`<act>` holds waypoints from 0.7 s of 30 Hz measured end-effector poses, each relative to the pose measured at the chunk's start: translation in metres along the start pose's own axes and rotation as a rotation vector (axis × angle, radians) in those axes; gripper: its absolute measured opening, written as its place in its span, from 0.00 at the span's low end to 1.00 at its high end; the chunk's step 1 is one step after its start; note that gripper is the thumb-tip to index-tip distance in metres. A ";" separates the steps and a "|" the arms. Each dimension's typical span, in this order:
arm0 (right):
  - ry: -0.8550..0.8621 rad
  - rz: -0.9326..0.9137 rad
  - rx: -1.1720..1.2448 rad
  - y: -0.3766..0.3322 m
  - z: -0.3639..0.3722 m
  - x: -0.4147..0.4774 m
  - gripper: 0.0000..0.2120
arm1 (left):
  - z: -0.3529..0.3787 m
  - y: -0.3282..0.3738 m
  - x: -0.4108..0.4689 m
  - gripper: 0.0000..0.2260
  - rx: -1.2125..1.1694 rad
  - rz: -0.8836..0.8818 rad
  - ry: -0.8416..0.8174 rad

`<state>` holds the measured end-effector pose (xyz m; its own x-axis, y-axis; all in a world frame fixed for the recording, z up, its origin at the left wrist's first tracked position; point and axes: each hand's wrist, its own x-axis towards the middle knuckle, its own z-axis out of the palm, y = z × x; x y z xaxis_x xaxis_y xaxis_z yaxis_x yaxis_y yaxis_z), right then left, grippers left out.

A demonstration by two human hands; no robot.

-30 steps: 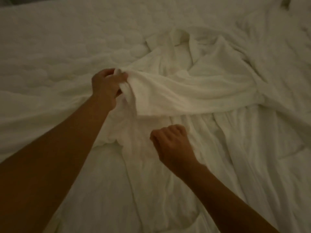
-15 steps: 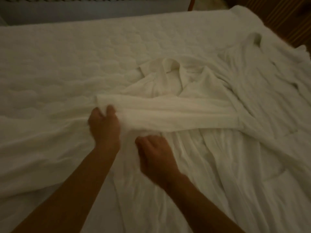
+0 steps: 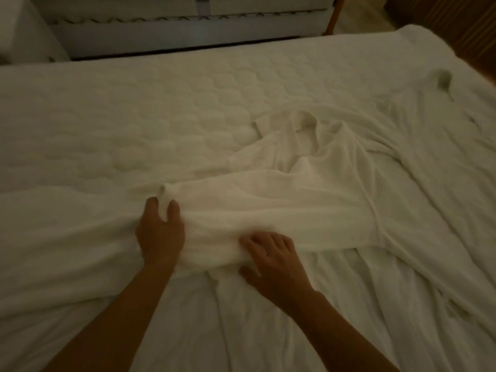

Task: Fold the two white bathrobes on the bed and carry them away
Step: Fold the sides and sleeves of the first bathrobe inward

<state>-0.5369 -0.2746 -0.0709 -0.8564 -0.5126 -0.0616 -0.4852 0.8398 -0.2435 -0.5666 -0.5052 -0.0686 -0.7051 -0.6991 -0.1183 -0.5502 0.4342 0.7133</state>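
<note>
Two white bathrobes lie spread on the bed [image 3: 120,116]. The near bathrobe [image 3: 330,162] lies in the middle, collar away from me, with one sleeve [image 3: 281,208] folded leftward across its front. My left hand [image 3: 161,234] grips the cuff end of that sleeve between thumb and fingers, low on the bed. My right hand [image 3: 273,261] lies flat with fingers spread, pressing on the sleeve's lower edge. The second bathrobe [image 3: 451,162] lies open to the right, its collar near the bed's far right corner.
The quilted mattress top stretches bare to the left and far side. Beyond the far edge stands a pale upholstered base [image 3: 188,30] with a zigzag trim. A wooden slatted surface [image 3: 445,20] shows at the top right, a white object [image 3: 21,33] at the top left.
My left hand has drawn the sleeve left across the robe and lowered it onto the bed. My right hand has opened from a fist and flattened on the sleeve. The view has tilted up.
</note>
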 end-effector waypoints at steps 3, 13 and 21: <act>-0.035 0.083 -0.026 -0.006 -0.003 0.011 0.25 | -0.028 -0.008 0.024 0.21 0.071 -0.096 -0.039; 0.006 -0.047 -0.013 -0.107 -0.015 0.037 0.51 | -0.243 -0.015 0.098 0.25 0.097 -0.022 0.065; -0.502 -0.068 0.019 -0.150 0.028 0.060 0.47 | -0.280 -0.101 0.112 0.29 0.188 -0.237 -0.015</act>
<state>-0.5103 -0.4364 -0.0648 -0.6303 -0.5926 -0.5016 -0.5296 0.8006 -0.2803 -0.4646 -0.7865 0.0394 -0.5529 -0.7857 -0.2776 -0.7725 0.3583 0.5243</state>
